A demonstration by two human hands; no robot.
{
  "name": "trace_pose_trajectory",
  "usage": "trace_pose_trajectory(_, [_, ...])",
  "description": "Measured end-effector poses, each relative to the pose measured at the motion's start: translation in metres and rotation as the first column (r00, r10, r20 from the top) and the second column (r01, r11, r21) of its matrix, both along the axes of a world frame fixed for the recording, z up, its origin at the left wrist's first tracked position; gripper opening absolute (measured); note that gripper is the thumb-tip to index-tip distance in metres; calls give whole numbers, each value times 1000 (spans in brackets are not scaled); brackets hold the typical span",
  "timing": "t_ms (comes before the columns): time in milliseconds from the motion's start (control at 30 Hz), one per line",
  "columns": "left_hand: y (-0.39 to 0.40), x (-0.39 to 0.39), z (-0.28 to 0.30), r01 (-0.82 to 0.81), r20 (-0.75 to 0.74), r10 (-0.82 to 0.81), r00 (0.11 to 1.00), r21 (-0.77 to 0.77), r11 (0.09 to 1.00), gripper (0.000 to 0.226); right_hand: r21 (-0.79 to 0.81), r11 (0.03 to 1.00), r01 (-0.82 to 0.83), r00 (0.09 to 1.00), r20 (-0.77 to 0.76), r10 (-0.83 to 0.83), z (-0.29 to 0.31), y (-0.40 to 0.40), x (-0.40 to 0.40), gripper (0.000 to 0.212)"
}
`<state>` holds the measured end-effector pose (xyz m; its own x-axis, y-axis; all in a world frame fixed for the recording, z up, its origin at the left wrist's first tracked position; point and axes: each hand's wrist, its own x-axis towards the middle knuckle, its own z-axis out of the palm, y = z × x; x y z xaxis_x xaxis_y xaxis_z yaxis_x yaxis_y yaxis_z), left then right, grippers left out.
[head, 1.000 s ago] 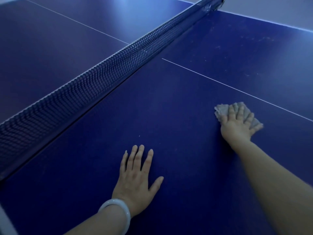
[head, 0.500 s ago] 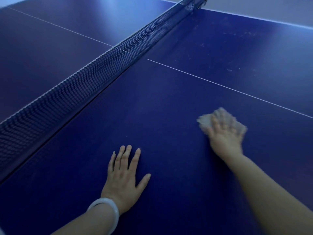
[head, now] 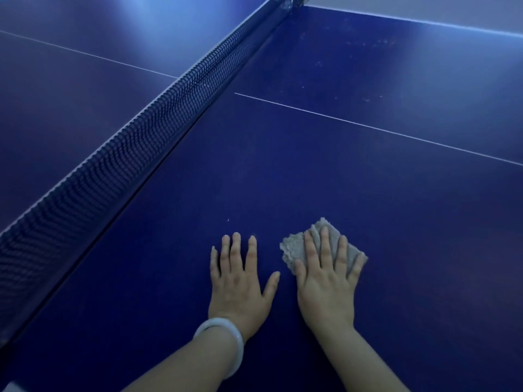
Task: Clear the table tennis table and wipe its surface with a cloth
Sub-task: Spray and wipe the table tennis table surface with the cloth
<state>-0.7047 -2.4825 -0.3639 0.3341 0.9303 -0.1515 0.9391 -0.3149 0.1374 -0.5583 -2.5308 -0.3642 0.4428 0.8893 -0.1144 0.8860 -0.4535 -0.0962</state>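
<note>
While the left hand (head: 240, 281) is laid flat and released on the blue surface (head: 311, 179), a small grey, nubbly cloth (head: 294, 246), folded and rumpled, is pressed down near the right under the straight, spread fingers of the right hand (head: 325, 281).
</note>
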Motion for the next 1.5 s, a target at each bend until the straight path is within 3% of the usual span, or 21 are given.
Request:
trace_pose_trajectory(100, [3, -6, 1, 27, 72, -27, 997, 8, 1000, 80, 24, 1000, -4, 1000, -1, 4, 0, -2, -1, 62])
trace_pose_trajectory(233, [12, -40, 7, 125, 304, -101, 947, -62, 990, 72, 17, 1000, 11, 1000, 8, -11, -2, -3, -2, 62])
trace_pose_trajectory(333, [21, -92, 7, 139, 150, -141, 979, 28, 990, 85, 43, 999, 20, 1000, -17, -20, -1, -2, -3, 62])
trace_pose_trajectory(433, [36, -140, 3, 54, -25, -53, 998, 31, 998, 95, 59, 998, 26, 999, -37, -24, 1, -2, -3, 61])
trace_pose_trajectory(633, [44, -156, -9, 22, -90, -18, 996, 38, 999, 93, 47, 998, 39, 995, -95, -34, 0, -1, 3, 53])
trace_pose_trajectory(733, [43, -155, -11, 15, -83, -10, 996, 56, 998, 91, -30, 965, 262, 951, -165, -263, 6, -13, 24, 52])
trace_pose_trajectory(800, [44, -155, -12, 9, -70, -5, 998, 57, 998, 89, -48, 875, 481, 863, -150, -483, 8, -37, 27, 55])
trace_pose_trajectory(867, [44, -155, -12, 11, -55, -8, 998, 62, 998, 88, -56, 807, 587, 799, -122, -589, 9, -54, 3, 57])
trace_pose_trajectory(967, [44, -155, -11, 18, -37, -16, 999, 61, 998, 88, -27, 877, 479, 876, -51, -480, 3, -43, -62, 58])
trace_pose_trajectory(1067, [44, -155, -10, 18, -36, -16, 999, 47, 999, 89, 51, 992, 118, 992, -61, -114, -8, -7, -108, 56])
trace_pose_trajectory(1167, [44, -156, -10, 11, -40, -9, 999, 37, 999, 89, 48, 978, -204, 978, -19, 205, -9, 28, -88, 58])
trace_pose_trajectory(1200, [44, -156, -10, 11, -46, -9, 999, 34, 999, 90, 31, 981, -192, 981, 16, 191, -9, 35, -67, 59])
trace_pose_trajectory(1267, [44, -156, -10, 9, -47, -8, 999, 29, 1000, 89, 5, 998, 56, 998, 11, -56, -9, 34, -20, 60])
trace_pose_trajectory(1367, [43, -155, -9, 3, -25, -3, 1000, 21, 1000, 88, -29, 910, 414, 903, -111, -415, -2, 15, 8, 58])
trace_pose_trajectory(1433, [42, -155, -9, 8, -20, -8, 1000, 12, 1000, 87, -24, 917, 399, 912, -92, -399, 1, 16, -19, 59])
trace_pose_trajectory(1500, [42, -155, -8, 8, -14, -8, 1000, 19, 1000, 87, 6, 983, 181, 983, -39, -181, -2, 31, -61, 61])
